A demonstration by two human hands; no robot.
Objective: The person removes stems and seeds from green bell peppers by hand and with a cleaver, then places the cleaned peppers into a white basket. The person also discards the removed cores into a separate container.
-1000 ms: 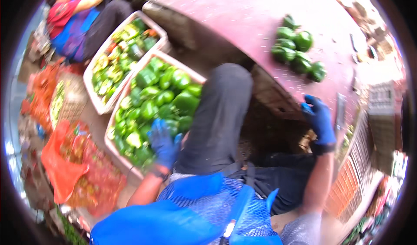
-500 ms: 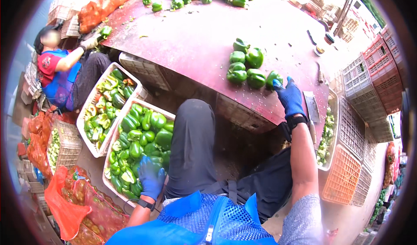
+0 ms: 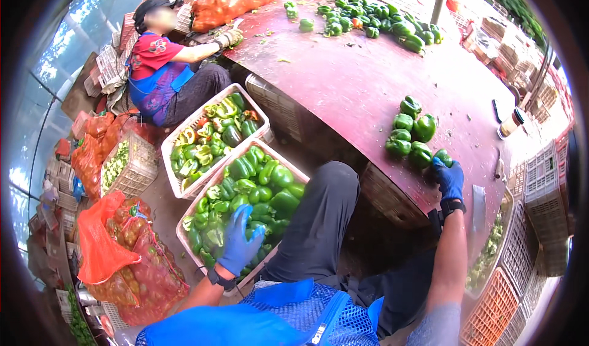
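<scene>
My left hand [image 3: 241, 243], in a blue glove, hovers with its fingers spread over the near part of a white crate [image 3: 189, 248] heaped with green bell peppers [image 3: 262, 194]. Nothing shows in its grasp, though its palm is turned from view. My right hand [image 3: 450, 181], also blue-gloved, is at the front edge of the red tabletop [image 3: 368, 94]. Its fingers close around a green bell pepper [image 3: 443, 157], the nearest of a small group [image 3: 423, 128] standing there in two short rows. A wide-bladed knife [image 3: 478, 206] lies to the right of that hand.
A second crate [image 3: 178, 183] holds cut and whole peppers. Beyond it sits a co-worker [image 3: 161, 70] with gloved hands at the table's left edge. More peppers [image 3: 380, 22] lie at the far side. Orange-red mesh sacks [image 3: 132, 254] stand left; stacked crates [image 3: 491, 309] stand right.
The view has swung left, so everything sits further right. My left hand's fingers have spread apart over the crate. My right hand stays at the same pepper.
</scene>
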